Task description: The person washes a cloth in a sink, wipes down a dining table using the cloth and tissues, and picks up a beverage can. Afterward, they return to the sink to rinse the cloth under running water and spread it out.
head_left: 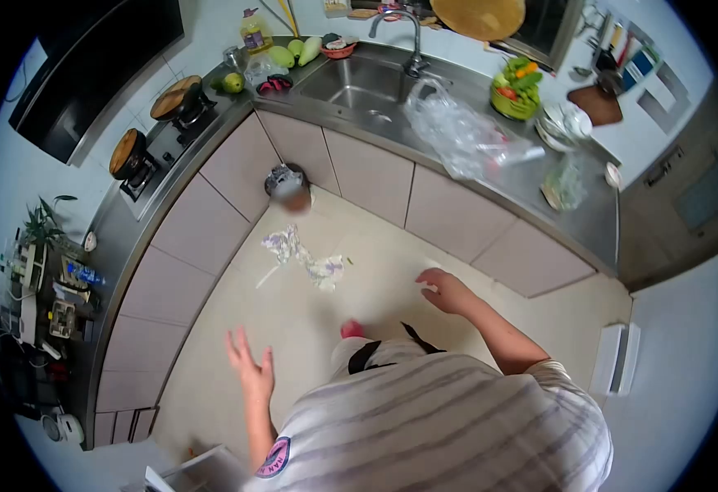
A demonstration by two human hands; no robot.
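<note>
My left hand (pixel 252 365) hangs over the floor at the lower left, its fingers spread and holding nothing. On the right, my right hand (pixel 448 293) is held out in the air with fingers loosely bent and thumb apart; nothing shows in it. Crumpled white and purple sheets (pixel 326 271), paper or cloth, lie on the tiled floor (pixel 375 238) ahead of both hands. A small green scrap lies beside them. Further off, in the corner by the cabinets, stands a bin with a grey bag in it (pixel 287 182); its front is blurred.
A steel counter holds a sink (pixel 359 86), a clear plastic bag (pixel 457 127), a green basket of vegetables (pixel 516 92) and stacked bowls (pixel 564 123). To the left is a stove with two lidded pots (pixel 177 98). A white fridge-like door (pixel 687 353) stands at right.
</note>
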